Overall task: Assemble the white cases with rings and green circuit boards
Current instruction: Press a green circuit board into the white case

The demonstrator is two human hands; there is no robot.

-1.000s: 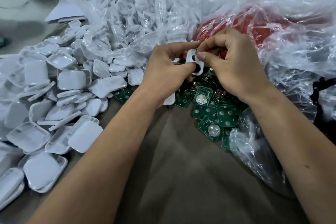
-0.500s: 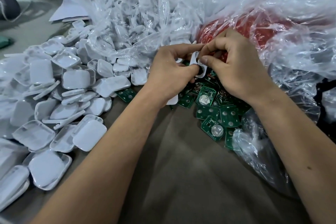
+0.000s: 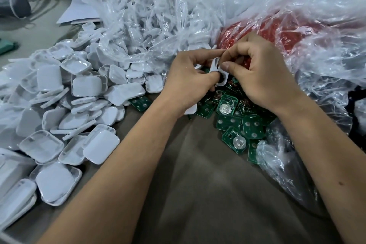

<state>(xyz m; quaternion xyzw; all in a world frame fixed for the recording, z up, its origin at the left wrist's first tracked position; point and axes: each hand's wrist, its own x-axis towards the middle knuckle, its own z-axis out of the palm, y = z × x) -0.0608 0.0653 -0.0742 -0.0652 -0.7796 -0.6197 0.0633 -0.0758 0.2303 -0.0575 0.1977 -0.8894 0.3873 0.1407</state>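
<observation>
Item: white case half point(image 3: 215, 69), pinched between my left hand point(image 3: 190, 77) and right hand point(image 3: 257, 73); seat dark ring point(image 3: 221, 79) squarely, pressing evenly.

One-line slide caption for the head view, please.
Both hands, left hand and right hand, pinch a white case above green circuit boards, white case pile at left.

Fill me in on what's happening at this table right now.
A person is putting small parts together by hand. Both the left hand and the right hand pinch one white case piece with dark round openings, held above a pile of green circuit boards. A large heap of white cases lies to the left, and clear plastic bags of more white parts sit behind. Whether a ring is in place cannot be told.
</observation>
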